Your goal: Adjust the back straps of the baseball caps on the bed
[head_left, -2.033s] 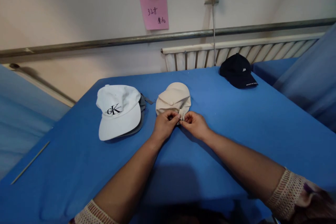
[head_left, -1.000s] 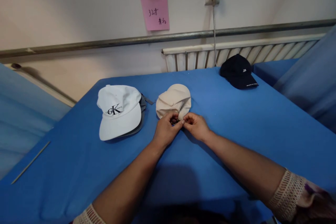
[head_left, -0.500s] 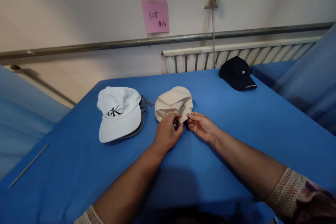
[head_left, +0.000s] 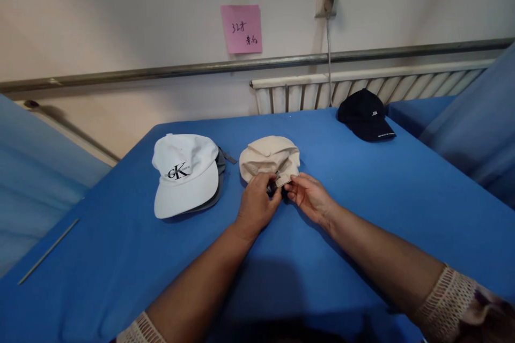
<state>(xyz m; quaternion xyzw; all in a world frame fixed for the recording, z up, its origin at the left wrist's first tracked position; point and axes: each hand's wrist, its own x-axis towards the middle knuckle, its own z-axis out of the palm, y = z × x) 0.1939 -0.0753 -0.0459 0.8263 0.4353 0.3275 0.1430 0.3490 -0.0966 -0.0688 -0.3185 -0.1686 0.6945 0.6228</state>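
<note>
A beige baseball cap (head_left: 269, 151) lies at the middle of the blue-covered table, its back strap side toward me. My left hand (head_left: 259, 199) pinches the near edge of that cap left of the strap opening. Opposite it, my right hand (head_left: 309, 195) holds the strap end (head_left: 284, 180) between thumb and fingers. Something dark shows under the strap between the hands, too small to make out. To the left sits a white cap (head_left: 187, 171) with black CK lettering, stacked over a grey cap (head_left: 220, 174) that is mostly covered.
A black cap (head_left: 366, 114) rests at the table's back right corner. On the left of the blue tablecloth (head_left: 161, 262) lies a thin stick (head_left: 48, 252). A radiator (head_left: 298, 95) and a metal rail (head_left: 193, 69) run along the wall behind. Blue curtains hang on both sides.
My right hand has moved slightly right and turned, drawing the strap end out. The beige cap has shifted a little and its back opening shows more. The other caps stay in place.
</note>
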